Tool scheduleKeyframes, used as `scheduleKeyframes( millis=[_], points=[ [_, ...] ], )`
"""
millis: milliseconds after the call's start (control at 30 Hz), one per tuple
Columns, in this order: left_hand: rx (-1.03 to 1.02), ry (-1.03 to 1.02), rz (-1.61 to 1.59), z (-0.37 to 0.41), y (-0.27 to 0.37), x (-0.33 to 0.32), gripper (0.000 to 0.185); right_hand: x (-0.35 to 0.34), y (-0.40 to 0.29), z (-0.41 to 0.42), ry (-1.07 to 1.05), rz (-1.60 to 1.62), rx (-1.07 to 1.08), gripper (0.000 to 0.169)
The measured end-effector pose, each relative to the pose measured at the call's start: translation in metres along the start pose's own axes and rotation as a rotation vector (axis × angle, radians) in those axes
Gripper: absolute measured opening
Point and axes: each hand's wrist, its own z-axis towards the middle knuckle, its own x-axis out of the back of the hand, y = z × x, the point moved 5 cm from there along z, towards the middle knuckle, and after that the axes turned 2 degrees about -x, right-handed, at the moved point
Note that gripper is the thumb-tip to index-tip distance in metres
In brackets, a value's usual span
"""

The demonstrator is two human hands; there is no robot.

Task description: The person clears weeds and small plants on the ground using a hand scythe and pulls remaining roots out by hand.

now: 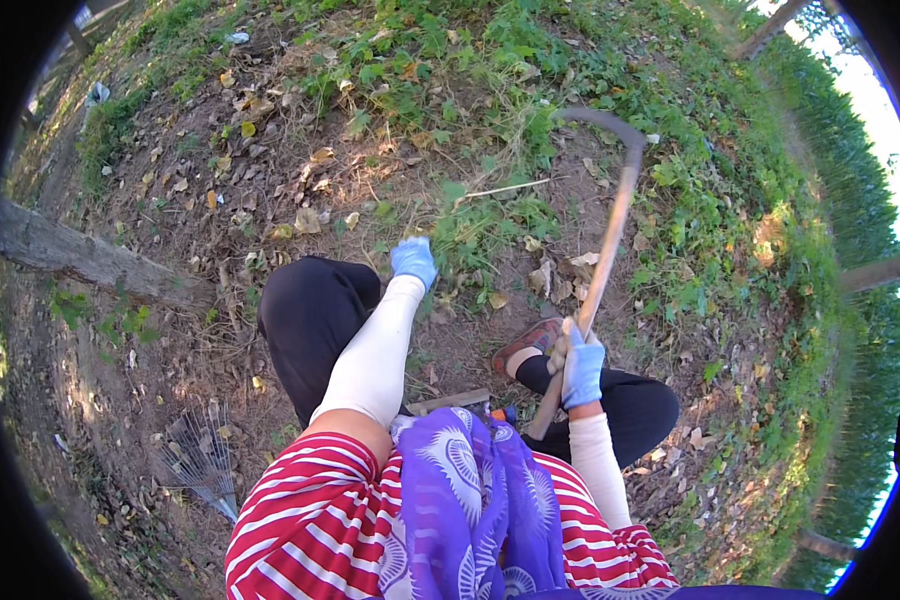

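My right hand point(583, 371), in a blue-and-white work glove, grips the long wooden handle of a sickle point(607, 251). The curved metal blade point(621, 127) points away from me and hooks left over low green weeds, slightly blurred. My left hand point(414, 260), gloved the same way, is low in front of my left knee, at the edge of a clump of cut-looking weeds point(480, 232). Its fingers are turned away from the camera, so what they hold is hidden. A pale dry stalk point(506, 189) lies across the weeds between hand and blade.
A tree trunk point(97, 255) stands close on the left. Behind it, at lower left, lies a metal leaf rake head point(204, 457). Dense leafy weeds point(690, 225) spread ahead and right; dry leaves point(307, 176) cover the soil. My shoe point(526, 345) is beside the handle.
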Motion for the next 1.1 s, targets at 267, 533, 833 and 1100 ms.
scheduleKeyframes(
  millis=[267,533,833,1100],
  points=[
    [-0.268,0.304,0.258,0.091,0.066,0.123,0.036,-0.018,-0.058,0.041,-0.215,0.288,-0.121,0.02],
    [-0.421,0.122,0.4,0.172,0.17,0.119,0.048,-0.033,-0.044,0.05,-0.152,0.393,-0.252,0.023],
    [-0.082,-0.348,-0.002,0.297,0.154,-0.072,0.098,-0.017,-0.063,0.07,0.092,0.245,-0.272,0.019],
    [-0.107,-0.414,0.077,0.236,0.158,-0.146,0.041,-0.019,-0.081,0.069,0.209,0.134,-0.222,0.016]
  ],
)
